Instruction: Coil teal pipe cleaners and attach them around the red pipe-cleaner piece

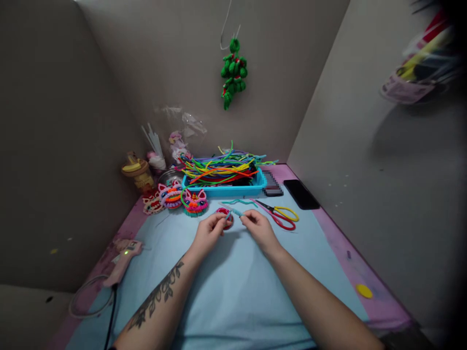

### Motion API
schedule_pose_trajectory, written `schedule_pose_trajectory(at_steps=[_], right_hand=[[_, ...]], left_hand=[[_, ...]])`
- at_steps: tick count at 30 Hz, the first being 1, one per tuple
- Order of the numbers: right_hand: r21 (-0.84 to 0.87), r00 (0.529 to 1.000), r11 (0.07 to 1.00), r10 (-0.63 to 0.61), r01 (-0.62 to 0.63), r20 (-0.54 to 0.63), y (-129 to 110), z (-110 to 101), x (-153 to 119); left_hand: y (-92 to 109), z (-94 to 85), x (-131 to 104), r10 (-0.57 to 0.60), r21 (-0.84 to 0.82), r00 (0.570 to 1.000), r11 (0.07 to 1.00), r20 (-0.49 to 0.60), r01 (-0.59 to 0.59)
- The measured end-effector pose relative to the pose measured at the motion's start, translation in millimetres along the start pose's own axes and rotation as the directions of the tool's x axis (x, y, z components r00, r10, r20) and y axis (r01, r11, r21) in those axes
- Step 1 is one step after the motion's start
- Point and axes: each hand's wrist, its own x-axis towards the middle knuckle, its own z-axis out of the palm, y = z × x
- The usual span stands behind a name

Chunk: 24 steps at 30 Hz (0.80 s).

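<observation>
A light blue pipe cleaner [237,212], partly coiled, is stretched between my two hands above the cloth. My left hand [210,228] pinches one end of it with thumb and forefinger. Closed around the other end, my right hand [258,227] holds the coiled part. A thin pale stick seems to run through the coil, but it is too small to make out well. Just behind my left fingers lies a round red and pink pipe cleaner piece [229,223], partly hidden. A teal pipe cleaner [239,201] rests flat beyond my hands.
Red-and-yellow-handled scissors [286,216] lie at right, near a black phone [302,194]. Behind stands a blue tray [226,191] heaped with pipe cleaners. Several colourful animal-faced pieces [195,202] sit left. A corded glue gun [124,262] lies front left. Walls enclose the table.
</observation>
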Motion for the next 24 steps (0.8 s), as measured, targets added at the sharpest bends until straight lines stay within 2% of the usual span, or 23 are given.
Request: schedule_pose_trajectory(at_steps=[7,13,18,24], right_hand=[[0.003,0.999,1.0,-0.018,0.018,-0.038,8.7,3.3,-0.4],[0.016,0.998,1.0,-0.007,0.008,-0.068,3.1,4.0,-1.9],[-0.061,0.996,0.998,-0.004,-0.001,-0.088,2.7,4.0,-1.9],[-0.157,0.991,0.988,-0.018,-0.003,-0.133,8.5,7.8,-3.1]], left_hand=[[2.5,1.7,-2.2,0.002,0.009,1.0,1.0,0.006,-0.002],[-10.0,1.4,-1.1,0.041,0.02,0.998,0.999,0.039,-0.042],[-18.1,0.6,-1.2,0.042,0.045,0.998,0.998,0.041,-0.043],[-16.6,1.7,-2.0,0.037,0.045,0.999,0.998,0.041,-0.039]])
